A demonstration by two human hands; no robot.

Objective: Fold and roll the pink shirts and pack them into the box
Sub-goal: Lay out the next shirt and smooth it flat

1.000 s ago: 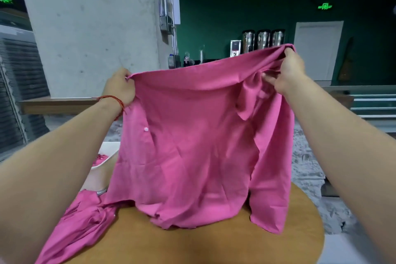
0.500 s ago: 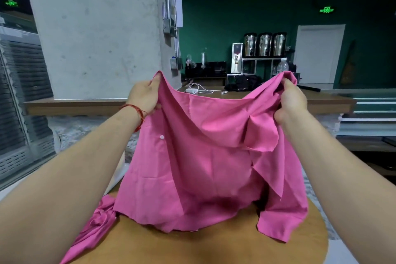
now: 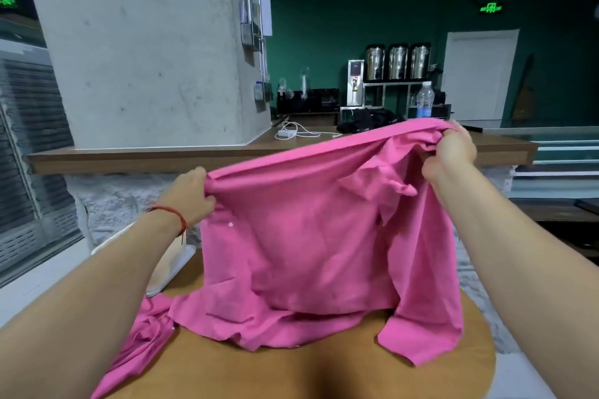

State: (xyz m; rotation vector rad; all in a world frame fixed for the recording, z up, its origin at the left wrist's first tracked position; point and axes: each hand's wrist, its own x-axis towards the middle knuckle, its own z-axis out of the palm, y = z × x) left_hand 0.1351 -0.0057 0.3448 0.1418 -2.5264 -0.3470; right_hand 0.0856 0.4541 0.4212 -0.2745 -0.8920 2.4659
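A pink shirt (image 3: 308, 246) hangs spread in front of me, held up by its top edge. My left hand (image 3: 189, 196) grips the left end of that edge; my right hand (image 3: 452, 152) grips the bunched right end, higher up. The shirt's lower hem lies crumpled on the round wooden table (image 3: 291, 372). A second pink shirt (image 3: 139, 343) lies heaped at the table's left edge, partly under my left forearm. The white box (image 3: 171, 269) shows only as a rim behind my left arm.
A long wooden counter (image 3: 129, 157) runs behind the table, with a white charger and cable (image 3: 291, 133) on it. A concrete pillar (image 3: 146, 42) stands at the left. A water bottle (image 3: 424, 100) and steel urns (image 3: 398, 61) are far back.
Both hands have come down with the shirt, the left one lower than the right. The top edge now stretches taut between them and more cloth rests on the table.
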